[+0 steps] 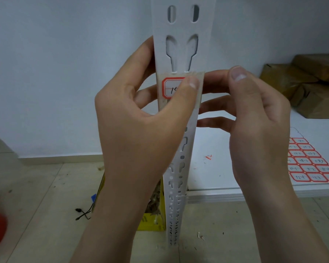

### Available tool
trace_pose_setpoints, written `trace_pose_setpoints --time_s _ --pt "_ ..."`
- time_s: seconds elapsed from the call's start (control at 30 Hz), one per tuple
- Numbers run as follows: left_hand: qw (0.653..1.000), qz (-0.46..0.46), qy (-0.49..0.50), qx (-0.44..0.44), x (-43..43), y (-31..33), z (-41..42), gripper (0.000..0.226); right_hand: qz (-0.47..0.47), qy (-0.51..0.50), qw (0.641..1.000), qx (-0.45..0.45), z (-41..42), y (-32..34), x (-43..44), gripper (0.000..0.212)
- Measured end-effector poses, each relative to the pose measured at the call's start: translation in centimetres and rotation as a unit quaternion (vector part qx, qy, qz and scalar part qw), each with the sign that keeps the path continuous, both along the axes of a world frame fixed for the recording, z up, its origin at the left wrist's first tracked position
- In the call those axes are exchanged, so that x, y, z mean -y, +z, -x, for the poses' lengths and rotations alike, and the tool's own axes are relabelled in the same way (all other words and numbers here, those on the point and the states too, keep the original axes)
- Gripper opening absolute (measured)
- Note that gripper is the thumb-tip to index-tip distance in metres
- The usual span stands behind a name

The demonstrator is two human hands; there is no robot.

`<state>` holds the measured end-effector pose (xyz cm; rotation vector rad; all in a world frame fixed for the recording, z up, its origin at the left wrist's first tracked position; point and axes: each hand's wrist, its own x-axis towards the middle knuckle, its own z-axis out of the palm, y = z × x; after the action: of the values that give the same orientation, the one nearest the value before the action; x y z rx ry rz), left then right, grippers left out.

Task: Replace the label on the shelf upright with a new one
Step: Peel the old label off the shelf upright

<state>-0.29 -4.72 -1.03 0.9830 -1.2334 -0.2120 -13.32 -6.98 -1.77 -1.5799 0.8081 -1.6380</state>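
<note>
1. Gripping the white shelf upright [176,54] from its left side, our left hand [139,126] wraps around it, fingers behind and thumb [186,92] pressed flat across the front.
2. We see the thumb covering the right part of a red-bordered label [171,88], which sits on the upright's front face just below the two keyhole slots, under a strip of clear tape [180,90].
3. Our right hand [258,118] sits just right of the upright, its fingers loosely curled and reaching behind the post; we cannot tell whether they pinch the tape's edge.
4. We see a sheet of red-bordered labels [310,164] lying on the white shelf [217,168] near its front right edge, well apart from the upright.
5. We see brown parcels [311,84] stacked at the shelf's far right corner.
</note>
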Motion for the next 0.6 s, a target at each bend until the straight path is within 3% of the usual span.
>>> trace_pose_setpoints --time_s 0.1,0.23,0.33,0.6 --pt "0.999 -0.019 -0.024 -0.016 -0.18 0.04 0.23 0.087 0.002 -0.001 1.0 0.0 0.04 0.0 -0.02 0.038" --pt "0.999 -0.029 -0.029 -0.036 -0.01 0.05 0.45 0.074 -0.001 0.006 1.0 0.0 0.16 -0.12 0.05 0.037" --pt "0.999 -0.022 -0.021 -0.029 0.22 -0.18 0.22 0.089 -0.004 0.009 1.0 0.002 0.23 -0.11 0.07 0.037" --pt "0.999 -0.016 -0.004 -0.03 0.51 -0.52 0.08 0.088 -0.006 0.011 1.0 -0.005 0.35 -0.12 0.1 0.037"
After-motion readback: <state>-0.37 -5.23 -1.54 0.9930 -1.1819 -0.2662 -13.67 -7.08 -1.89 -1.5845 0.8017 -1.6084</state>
